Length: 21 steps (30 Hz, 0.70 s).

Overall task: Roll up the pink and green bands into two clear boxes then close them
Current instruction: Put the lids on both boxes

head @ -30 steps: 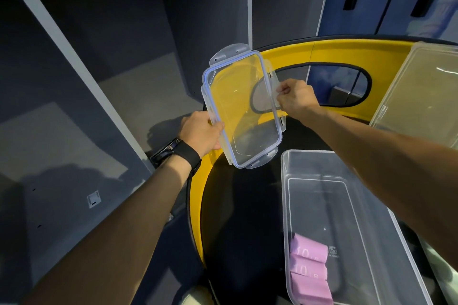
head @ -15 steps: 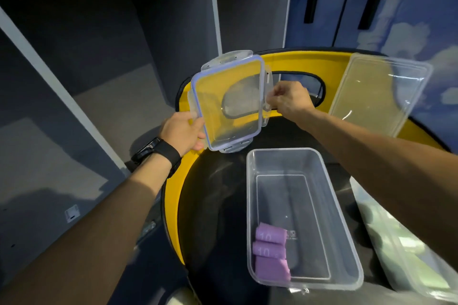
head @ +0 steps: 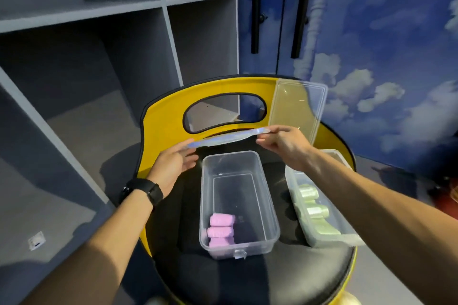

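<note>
Clear blue-rimmed plastic lid [head: 228, 136], upright a second ago, now held flat edge-on above the open clear box [head: 238, 203] of pink band rolls [head: 221, 230], left hand [head: 173, 168] and right hand [head: 285, 147] pinching its ends; closing seems next.

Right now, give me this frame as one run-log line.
stage: closing pink box | lid: held edge-on by left hand and right hand above open pink-band box | green-band box: open | spare lid: against chair back
</note>
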Tool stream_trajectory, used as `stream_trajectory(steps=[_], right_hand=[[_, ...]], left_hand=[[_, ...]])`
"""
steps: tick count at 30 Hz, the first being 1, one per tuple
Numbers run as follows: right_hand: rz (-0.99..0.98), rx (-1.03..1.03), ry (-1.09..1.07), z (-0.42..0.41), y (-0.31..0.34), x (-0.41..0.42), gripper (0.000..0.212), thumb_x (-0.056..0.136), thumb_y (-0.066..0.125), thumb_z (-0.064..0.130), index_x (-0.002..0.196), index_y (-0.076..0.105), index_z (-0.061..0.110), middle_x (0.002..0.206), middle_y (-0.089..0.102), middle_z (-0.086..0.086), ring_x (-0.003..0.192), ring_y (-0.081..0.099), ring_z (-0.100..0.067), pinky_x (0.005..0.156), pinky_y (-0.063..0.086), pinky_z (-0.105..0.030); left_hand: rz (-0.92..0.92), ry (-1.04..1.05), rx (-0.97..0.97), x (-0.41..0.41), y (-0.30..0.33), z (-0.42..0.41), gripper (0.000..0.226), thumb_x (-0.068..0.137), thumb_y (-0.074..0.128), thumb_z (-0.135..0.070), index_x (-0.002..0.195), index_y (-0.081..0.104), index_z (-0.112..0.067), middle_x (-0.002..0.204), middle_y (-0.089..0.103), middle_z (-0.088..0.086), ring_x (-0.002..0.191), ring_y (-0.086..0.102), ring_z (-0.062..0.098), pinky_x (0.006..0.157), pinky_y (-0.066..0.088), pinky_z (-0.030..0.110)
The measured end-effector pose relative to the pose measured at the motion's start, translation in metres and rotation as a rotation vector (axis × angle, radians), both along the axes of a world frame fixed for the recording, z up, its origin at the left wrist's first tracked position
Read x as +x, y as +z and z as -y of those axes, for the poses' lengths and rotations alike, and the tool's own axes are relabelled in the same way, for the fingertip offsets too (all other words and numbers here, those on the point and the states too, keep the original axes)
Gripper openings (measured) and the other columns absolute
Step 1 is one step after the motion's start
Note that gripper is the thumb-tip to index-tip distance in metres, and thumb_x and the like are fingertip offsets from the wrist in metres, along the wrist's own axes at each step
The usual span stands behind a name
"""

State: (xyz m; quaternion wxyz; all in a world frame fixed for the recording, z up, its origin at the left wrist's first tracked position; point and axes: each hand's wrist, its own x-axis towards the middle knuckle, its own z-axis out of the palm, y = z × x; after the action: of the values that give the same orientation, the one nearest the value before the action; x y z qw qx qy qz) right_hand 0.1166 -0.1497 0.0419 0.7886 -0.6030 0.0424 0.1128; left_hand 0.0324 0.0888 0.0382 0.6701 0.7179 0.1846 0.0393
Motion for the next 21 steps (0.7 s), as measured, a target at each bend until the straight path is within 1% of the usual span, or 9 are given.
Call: stream_trajectory(steps=[2,6,8,10,12,14,16,19,21], right_hand=[[-0.089,0.042,-0.028,0.008,0.001,-0.013,0.025,0.093,0.043,-0.015,0.113,0.058,-0.013,0.103,0.063,-0.024,0.081,0.065,-0.026,0.06,0.059,-0.019],[-0.172,-0.011,-0.049,0.015,-0.002,-0.034,0.013,0.091,0.053,0.001,0.086,0.065,0.002,0.071,0.063,-0.009,0.056,0.061,-0.012,0.05,0.055,-0.021],[-0.181,-0.06,-0.027,0.015,-0.007,-0.043,0.008,0.088,0.061,-0.002,0.082,0.065,0.002,0.07,0.062,-0.008,0.058,0.061,-0.012,0.052,0.057,-0.021],[-0.176,-0.099,-0.017,0.015,-0.011,-0.049,0.015,0.084,0.06,-0.01,0.073,0.062,-0.001,0.065,0.057,-0.01,0.058,0.057,-0.013,0.048,0.055,-0.02],[-0.158,-0.181,-0.007,0.015,-0.016,-0.054,0.032,0.08,0.055,-0.017,0.054,0.054,0.003,0.055,0.045,-0.01,0.044,0.045,-0.013,0.037,0.039,-0.016],[-0.163,-0.279,0.003,0.016,-0.018,-0.058,0.04,0.075,0.051,-0.02,0.045,0.045,0.007,0.05,0.038,-0.009,0.04,0.033,-0.017,0.037,0.023,-0.017],[-0.179,-0.338,0.005,0.016,-0.021,-0.061,0.034,0.075,0.054,-0.017,0.053,0.045,0.007,0.057,0.037,-0.009,0.047,0.033,-0.018,0.039,0.023,-0.019],[-0.198,-0.395,-0.002,0.014,-0.026,-0.065,0.008,0.081,0.07,0.0,0.078,0.062,0.0,0.07,0.053,-0.013,0.06,0.051,-0.023,0.052,0.046,-0.028],[-0.211,-0.494,0.007,0.013,-0.031,-0.066,0.022,0.077,0.078,0.008,0.092,0.068,-0.004,0.081,0.061,-0.016,0.074,0.061,-0.029,0.073,0.058,-0.039]], left_hand=[[0.0,0.026,-0.061,-0.008,-0.001,0.005,0.042,0.1,0.033,0.003,0.133,0.054,-0.01,0.129,0.059,0.01,0.117,0.058,0.026,0.092,0.047,0.03],[0.016,0.065,-0.204,-0.024,0.0,0.013,0.039,0.097,0.033,-0.005,0.129,0.056,0.0,0.122,0.064,0.007,0.118,0.058,0.027,0.098,0.047,0.04],[0.011,0.043,-0.174,-0.033,0.002,0.018,0.022,0.098,0.046,-0.016,0.107,0.067,-0.013,0.111,0.068,0.004,0.106,0.062,0.023,0.085,0.051,0.034],[-0.009,0.027,-0.097,-0.039,0.001,0.021,0.011,0.093,0.061,-0.017,0.102,0.066,-0.02,0.108,0.069,0.004,0.1,0.064,0.019,0.075,0.052,0.029],[-0.045,0.036,-0.078,-0.042,-0.004,0.02,0.028,0.089,0.066,-0.014,0.116,0.061,-0.02,0.111,0.067,0.007,0.1,0.066,0.022,0.073,0.053,0.031],[-0.098,0.037,-0.008,-0.046,-0.007,0.021,0.02,0.087,0.067,-0.013,0.108,0.065,-0.012,0.106,0.071,0.01,0.097,0.068,0.026,0.073,0.056,0.035],[-0.138,0.034,0.04,-0.052,-0.01,0.021,0.011,0.086,0.067,-0.013,0.097,0.07,-0.012,0.099,0.073,0.011,0.095,0.069,0.028,0.08,0.057,0.039],[-0.171,0.053,0.058,-0.059,-0.01,0.026,0.005,0.085,0.068,-0.01,0.087,0.07,-0.015,0.096,0.072,0.01,0.093,0.067,0.027,0.086,0.055,0.043],[-0.19,0.068,0.06,-0.062,-0.012,0.027,0.01,0.085,0.068,-0.008,0.082,0.067,-0.017,0.098,0.072,0.011,0.093,0.067,0.027,0.086,0.055,0.042]])
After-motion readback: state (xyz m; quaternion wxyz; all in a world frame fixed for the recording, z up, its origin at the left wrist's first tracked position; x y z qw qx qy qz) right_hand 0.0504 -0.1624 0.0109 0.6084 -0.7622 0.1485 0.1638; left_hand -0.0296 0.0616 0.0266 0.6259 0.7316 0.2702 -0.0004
